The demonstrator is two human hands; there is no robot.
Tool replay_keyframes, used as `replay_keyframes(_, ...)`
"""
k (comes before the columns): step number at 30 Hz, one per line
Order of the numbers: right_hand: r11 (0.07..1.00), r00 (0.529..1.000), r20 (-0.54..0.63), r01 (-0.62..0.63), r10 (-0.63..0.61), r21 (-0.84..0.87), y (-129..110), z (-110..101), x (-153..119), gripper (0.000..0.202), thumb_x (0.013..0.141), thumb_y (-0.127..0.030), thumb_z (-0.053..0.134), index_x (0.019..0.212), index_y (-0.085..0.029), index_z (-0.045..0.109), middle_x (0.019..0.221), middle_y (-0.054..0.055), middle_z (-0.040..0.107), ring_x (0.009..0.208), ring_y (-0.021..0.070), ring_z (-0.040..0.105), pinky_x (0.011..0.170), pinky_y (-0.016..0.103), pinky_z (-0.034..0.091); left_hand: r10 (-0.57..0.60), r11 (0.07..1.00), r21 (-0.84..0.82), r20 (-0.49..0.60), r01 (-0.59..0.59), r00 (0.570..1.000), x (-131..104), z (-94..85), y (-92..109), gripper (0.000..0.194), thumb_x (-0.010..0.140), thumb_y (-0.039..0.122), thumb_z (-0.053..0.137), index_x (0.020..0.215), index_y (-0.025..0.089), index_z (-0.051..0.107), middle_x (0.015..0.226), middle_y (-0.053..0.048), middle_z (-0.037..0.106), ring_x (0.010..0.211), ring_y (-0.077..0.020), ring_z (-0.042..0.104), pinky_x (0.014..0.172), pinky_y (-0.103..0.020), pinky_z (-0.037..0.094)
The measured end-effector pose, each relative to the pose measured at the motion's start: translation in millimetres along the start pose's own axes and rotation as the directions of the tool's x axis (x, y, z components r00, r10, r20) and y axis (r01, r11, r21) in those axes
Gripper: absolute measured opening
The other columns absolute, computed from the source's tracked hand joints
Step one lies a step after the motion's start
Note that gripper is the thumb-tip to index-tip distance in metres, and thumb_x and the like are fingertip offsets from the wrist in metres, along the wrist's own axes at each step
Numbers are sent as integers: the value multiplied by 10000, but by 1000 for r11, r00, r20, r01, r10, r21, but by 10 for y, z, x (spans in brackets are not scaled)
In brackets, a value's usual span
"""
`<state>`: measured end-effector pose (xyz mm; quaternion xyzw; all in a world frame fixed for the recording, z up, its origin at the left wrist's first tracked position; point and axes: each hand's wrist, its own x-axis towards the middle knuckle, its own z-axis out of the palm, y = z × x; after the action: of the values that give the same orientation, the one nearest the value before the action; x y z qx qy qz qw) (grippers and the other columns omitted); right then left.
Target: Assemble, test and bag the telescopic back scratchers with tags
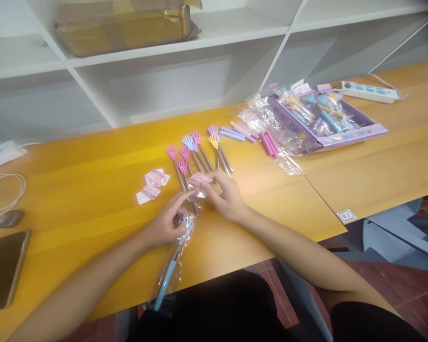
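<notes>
Bagged back scratcher [171,266] lies diagonally, blue handle toward the table edge, head up-right. Left hand [166,223] pinches the bag mid-length. Right hand [226,194] pinches the pink header card [199,179].

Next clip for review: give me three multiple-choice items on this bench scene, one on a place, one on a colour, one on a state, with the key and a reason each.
1. Where does the phone lie?
A. at the table's near left edge
B. on the shelf
C. inside the purple box

2. What colour is the handle of the bagged scratcher under the left hand?
A. pink
B. blue
C. yellow

3. How is the purple box at the right?
A. shut with a lid
B. open, with packets in it
C. standing on end

Key: 1 A, it lies flat by the left edge of the table. 2 B, a blue handle shows through the clear bag. 3 B, its top is open and wrapped items fill it.
</notes>
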<state>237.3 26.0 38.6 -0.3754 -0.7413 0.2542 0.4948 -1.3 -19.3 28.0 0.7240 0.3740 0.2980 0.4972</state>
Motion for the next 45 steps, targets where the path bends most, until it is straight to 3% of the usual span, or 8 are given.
replay_keyframes(6, 999, 999, -10, 42, -42, 8, 10, -37, 23, 240, 1119, -320, 534, 1037, -230, 741, 985, 67, 669, 924, 207, 657, 830, 373, 552, 41, 980, -192, -21, -44, 999, 37, -27, -78, 784, 940, 146, 649, 1671, 318, 425, 1562, -148, 560, 1225, -288, 668, 1118, -477, 538)
replay_keyframes(11, 996, 998, 46, -37, 34, 76, 58, 47, 5, 156, 1092, -316, 599, 1087, -216, 718, 905, 29, 676, 768, 150, 639, 728, 304, 543, 92, 859, -500, -58, -109, 994, 109, -45, -243, 665, 975, 354, 746, 1599, 247, 543, 1532, -164, 632, 1401, -342, 611, 1220, -516, 465)
replay_keyframes(14, 991, 997, 56, -61, 54, 122, 100, 95, -13, 100, 1072, -309, 625, 1077, -218, 667, 926, 25, 705, 756, 143, 663, 719, 289, 558, 19, 802, -592, -106, -78, 994, 137, -54, -257, 655, 947, 404, 783, 1550, 216, 610, 1534, -166, 648, 1427, -356, 606, 1268, -535, 408)
replay_keyframes(19, 998, 997, 76, 7, -11, 60, 119, 83, -11, 37, 1054, -239, 633, 1084, -223, 649, 889, 16, 701, 749, 147, 662, 692, 279, 544, -48, 704, -708, -125, -55, 991, 150, -67, -195, 665, 881, 397, 809, 1489, 168, 669, 1477, -179, 695, 1345, -374, 668, 1244, -558, 422)
replay_keyframes(26, 990, 980, 153, 135, -127, -40, 80, 26, 26, 181, 1082, -220, 602, 1216, -215, 723, 911, 34, 681, 784, 160, 628, 744, 304, 546, -146, 599, -800, -126, -13, 981, 169, -103, -108, 602, 855, 346, 731, 1410, 114, 714, 1430, -182, 722, 1351, -369, 654, 1267, -580, 398)
replay_keyframes(31, 988, 977, 172, 141, -127, -68, 106, 43, 13, 325, 1080, -201, 591, 1395, -232, 664, 926, 29, 673, 787, 165, 634, 774, 323, 567, -139, 528, -849, -74, 11, 988, 190, -130, -43, 663, 868, 399, 664, 1447, 76, 684, 1450, -188, 708, 1379, -376, 632, 1287, -592, 376)
replay_keyframes(37, 985, 970, 192, 164, -151, -54, 127, 33, 19, 205, 1077, -212, 609, 1268, -219, 683, 951, 47, 710, 821, 173, 654, 784, 329, 575, -154, 513, -858, -59, 29, 986, 189, -126, -65, 663, 869, 392, 635, 1455, 86, 677, 1488, -182, 687, 1424, -381, 600, 1287, -608, 357)
replay_keyframes(45, 977, 958, 227, 198, -176, -76, 122, 30, 20, 224, 1061, -173, 605, 1264, -213, 693, 962, 42, 691, 849, 172, 656, 799, 329, 565, -127, 550, -835, -41, 36, 991, 183, -129, -27, 670, 871, 410, 612, 1454, 85, 675, 1433, -201, 712, 1436, -431, 576, 1265, -655, 352)
